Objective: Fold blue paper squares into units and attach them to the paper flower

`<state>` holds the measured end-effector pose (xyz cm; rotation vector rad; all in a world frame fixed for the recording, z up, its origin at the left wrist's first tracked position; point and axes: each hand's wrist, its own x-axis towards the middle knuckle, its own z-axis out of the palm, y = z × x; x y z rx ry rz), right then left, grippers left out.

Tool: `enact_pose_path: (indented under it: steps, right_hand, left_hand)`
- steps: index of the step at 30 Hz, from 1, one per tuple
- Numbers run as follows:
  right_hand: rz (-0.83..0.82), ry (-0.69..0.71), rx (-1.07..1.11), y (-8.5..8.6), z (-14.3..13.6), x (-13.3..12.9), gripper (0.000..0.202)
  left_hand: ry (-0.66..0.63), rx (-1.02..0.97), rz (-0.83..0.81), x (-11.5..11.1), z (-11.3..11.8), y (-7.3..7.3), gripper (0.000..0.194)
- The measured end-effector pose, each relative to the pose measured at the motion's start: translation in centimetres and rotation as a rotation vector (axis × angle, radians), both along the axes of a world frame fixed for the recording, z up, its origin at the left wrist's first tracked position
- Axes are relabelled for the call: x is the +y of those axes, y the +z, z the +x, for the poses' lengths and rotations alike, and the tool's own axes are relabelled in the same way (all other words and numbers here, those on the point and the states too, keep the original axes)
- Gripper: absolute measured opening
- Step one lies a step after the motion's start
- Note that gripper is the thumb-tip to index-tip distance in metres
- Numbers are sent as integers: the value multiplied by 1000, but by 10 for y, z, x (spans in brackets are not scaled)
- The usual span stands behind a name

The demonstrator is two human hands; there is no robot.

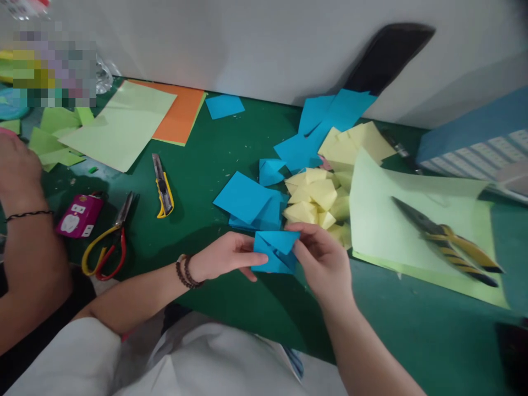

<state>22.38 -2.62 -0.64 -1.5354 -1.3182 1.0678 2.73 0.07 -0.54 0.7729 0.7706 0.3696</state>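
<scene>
Blue paper [274, 264]: my left hand [231, 254] + right hand [328, 263] pinching it
Box [474, 129]: can't see inside
Table [198, 170]: green, grey wall [247, 44] behind

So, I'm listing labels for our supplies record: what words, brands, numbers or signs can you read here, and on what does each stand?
No text can be read.
Magenta socket adapter: small yellowish emblem, too small to read.
Blue-and-white box-like object: rows of pale marks, too blurred to read.
Clear plastic item, upper-left edge: red marks, cut off and blurred.
Folded blue paper: no writing shows.
</scene>
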Motion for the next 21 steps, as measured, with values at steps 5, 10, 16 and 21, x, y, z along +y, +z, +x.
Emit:
enact_pose_path:
  steps: [5,10,16,21]
  right_hand:
    - [35,17,-130,0,-2,-1,17]
    - [140,94,-196,0,-7,-3,12]
    - [359,102,-320,1,-9,-7,21]
    - [663,85,-610,2,-16,-8,69]
  left_hand:
    - [22,-127,-186,0,-1,-8,43]
    - [50,-171,-274,-4,2,-15,36]
    - [92,-237,-328,-5,1,-16,29]
    - [226,-309,-280,-6,0,-17,28]
